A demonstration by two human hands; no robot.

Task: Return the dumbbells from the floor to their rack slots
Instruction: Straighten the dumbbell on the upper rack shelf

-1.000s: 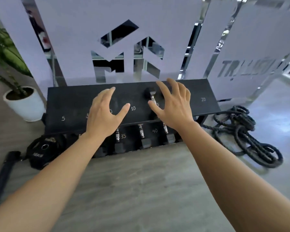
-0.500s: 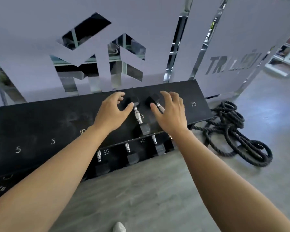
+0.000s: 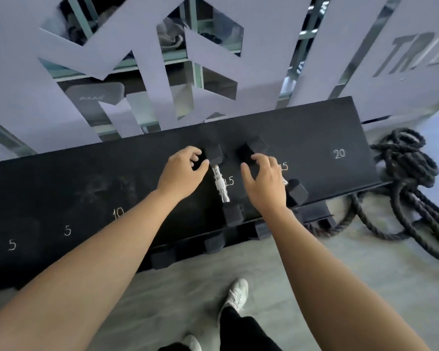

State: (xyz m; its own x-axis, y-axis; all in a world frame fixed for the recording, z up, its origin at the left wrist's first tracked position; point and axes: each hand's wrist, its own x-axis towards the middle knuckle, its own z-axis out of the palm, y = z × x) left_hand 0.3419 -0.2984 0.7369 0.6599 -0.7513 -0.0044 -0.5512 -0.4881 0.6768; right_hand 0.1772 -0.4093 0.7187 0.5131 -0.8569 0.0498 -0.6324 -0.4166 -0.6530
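A white cut-out panel (image 3: 238,79) fills the back, and right against it sits the black rack (image 3: 74,188), long and sloping, chalk numbers across its top shelf: 5, 5, 10, 15, 15, 20. The grey floor (image 3: 365,287) spreads below, with a heavy coil of dark rope (image 3: 416,198) heaped just past the rack's right end. Both bare arms reach in from the bottom corners. Two dumbbells lie on the top shelf at the 15 marks, side by side, black hex heads and shiny handles. The left dumbbell (image 3: 221,184) runs front to back, handle fully in view, its near head at the shelf's front lip. The right dumbbell (image 3: 251,150) is angled, its handle mostly hidden under the hand. The left hand (image 3: 181,174) is half curled, fingertips against the far head of the left dumbbell, not wrapped round it. The right hand (image 3: 264,183) is spread loosely over the right one's handle, fingers curved; whether it grips is unclear. More black heads poke out of the lower shelf (image 3: 213,243). A white shoe (image 3: 235,296) stands on the floor below.
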